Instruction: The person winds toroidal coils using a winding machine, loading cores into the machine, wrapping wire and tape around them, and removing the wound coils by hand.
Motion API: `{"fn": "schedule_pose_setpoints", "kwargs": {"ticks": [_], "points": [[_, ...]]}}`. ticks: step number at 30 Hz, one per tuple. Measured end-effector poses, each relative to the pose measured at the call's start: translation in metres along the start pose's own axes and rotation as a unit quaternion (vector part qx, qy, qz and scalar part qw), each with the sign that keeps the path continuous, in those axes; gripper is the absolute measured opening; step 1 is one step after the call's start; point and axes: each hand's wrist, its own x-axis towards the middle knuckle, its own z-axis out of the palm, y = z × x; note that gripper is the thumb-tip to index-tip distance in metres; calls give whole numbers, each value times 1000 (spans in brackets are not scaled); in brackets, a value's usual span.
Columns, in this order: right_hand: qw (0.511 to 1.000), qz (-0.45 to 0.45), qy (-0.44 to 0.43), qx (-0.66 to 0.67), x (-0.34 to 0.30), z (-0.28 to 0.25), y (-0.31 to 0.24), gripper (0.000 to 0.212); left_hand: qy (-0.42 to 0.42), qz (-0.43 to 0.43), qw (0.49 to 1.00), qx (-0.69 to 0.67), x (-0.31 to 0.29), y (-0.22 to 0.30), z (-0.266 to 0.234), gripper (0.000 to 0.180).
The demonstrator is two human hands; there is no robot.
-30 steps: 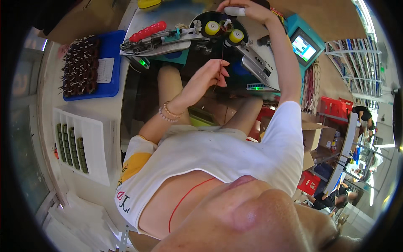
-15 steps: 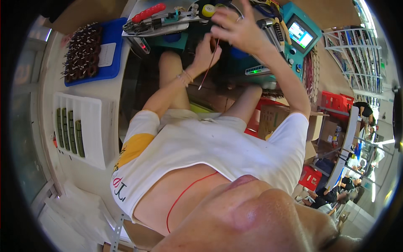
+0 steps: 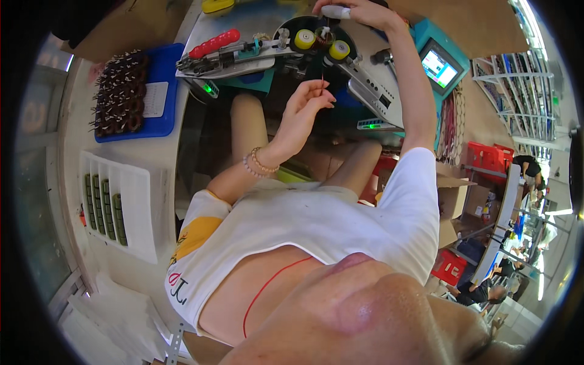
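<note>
**Left hand (image 3: 302, 115) pinches thin reddish-brown wire (image 3: 322, 75) at upper centre**

Far left, a white ribbed plastic tray (image 3: 145, 210) holds dark green cylinders (image 3: 104, 207); above it, a blue plastic tray (image 3: 163, 121) carries dark wound rings (image 3: 121, 91) on the pale tabletop (image 3: 137, 151). Upper left of centre lies a red ribbed handle (image 3: 214, 43). The left hand's grip is together on the wire, beneath a copper-coloured wound ring (image 3: 325, 40) between two yellow rollers (image 3: 305, 39). The right hand (image 3: 364, 13) is cut by the top edge; its grip I cannot tell.
</note>
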Motion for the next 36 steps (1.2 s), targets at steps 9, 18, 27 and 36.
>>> {"fn": "schedule_pose_setpoints", "kwargs": {"ticks": [9,18,27,36], "points": [[984,116,-59,-125,-53,-46,-67,47,45,119,965,231,50,-50,-64,45],[989,49,-32,-137,-187,50,-76,31,-50,-23,985,166,63,-55,-64,64],[980,-3,164,-112,-153,44,-70,28,-49,-124,978,-158,48,35,38,28],[959,14,189,-211,-52,71,-4,30,93,514,551,651,41,139,-39,15]]}}
